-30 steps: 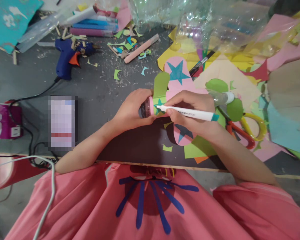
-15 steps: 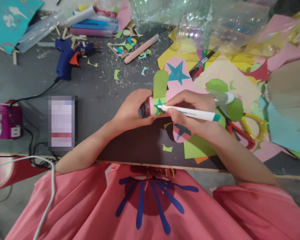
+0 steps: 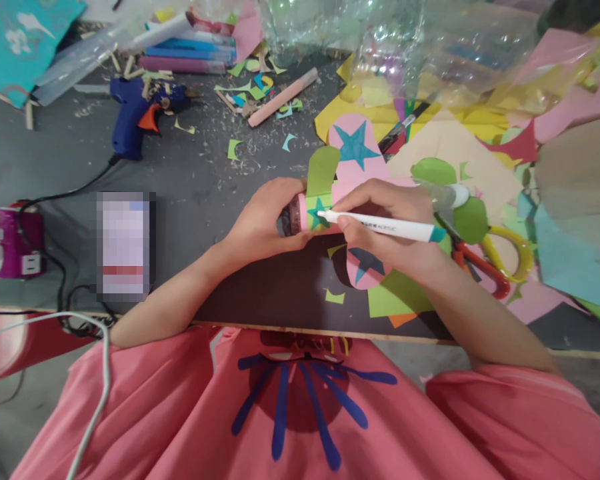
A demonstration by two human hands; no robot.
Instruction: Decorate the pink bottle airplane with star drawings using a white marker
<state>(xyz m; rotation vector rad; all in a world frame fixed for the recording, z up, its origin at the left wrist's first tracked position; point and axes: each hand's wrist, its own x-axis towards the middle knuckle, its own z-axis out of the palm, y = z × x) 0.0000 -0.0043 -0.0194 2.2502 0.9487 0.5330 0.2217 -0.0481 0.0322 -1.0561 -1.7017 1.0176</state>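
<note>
A plastic bottle [image 3: 295, 215] wrapped in pink paper lies on its side before me, its clear neck and white cap [image 3: 461, 195] pointing right. Pink flaps with teal stars [image 3: 356, 145] stick out from both sides, and a green flap [image 3: 323, 170] stands near the left end. My left hand [image 3: 270, 217] is wrapped around that end. In my right hand [image 3: 385, 213] is a white acrylic marker [image 3: 390, 225] with a teal end. Its tip touches a small teal star [image 3: 318, 211] on the green band. Part of the bottle's middle is hidden by my right hand.
At the left are a blue glue gun [image 3: 130, 117] with its cord, a blurred phone [image 3: 125, 243] and a purple box [image 3: 13, 241]. Scissors [image 3: 505, 257], coloured paper [image 3: 577, 247] and a pink marker [image 3: 283, 98] surround the bottle. Clear plastic bottles [image 3: 390, 47] lie behind.
The marker's back end has shifted slightly right, with its tip still on the small star. The bottle has rolled a little, and its green flap leans further right.
</note>
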